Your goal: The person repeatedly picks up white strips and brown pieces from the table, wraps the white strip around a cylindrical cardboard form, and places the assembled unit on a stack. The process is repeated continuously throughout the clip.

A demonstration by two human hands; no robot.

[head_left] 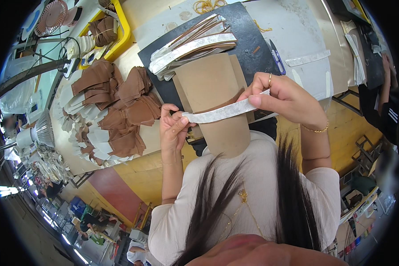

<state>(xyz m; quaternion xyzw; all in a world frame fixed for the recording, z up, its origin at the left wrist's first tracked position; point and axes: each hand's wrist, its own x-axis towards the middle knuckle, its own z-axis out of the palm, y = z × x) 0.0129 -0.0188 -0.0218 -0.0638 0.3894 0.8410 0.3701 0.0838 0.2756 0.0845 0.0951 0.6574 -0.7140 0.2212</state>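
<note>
Between my two hands a white-faced strip (224,112) with a brown edge is stretched across a tan sheet (207,80). My left hand (175,126) pinches its left end between thumb and fingers. Its right end is pinched in my right hand (277,95), thumb on top. The tan sheet hangs over the table's near edge toward my chest, and another tan sheet shows from under it. Just beyond lies a pile of similar white and brown strips (193,48) on a dark board (248,26).
Left of the board are stacks of brown cut pieces (115,99) mixed with white ones. A yellow crate (125,33) stands at the back left. Scissors with purple handles (278,61) lie right of the board, near a loose white strip (308,58). Another person's arm (385,77) shows far right.
</note>
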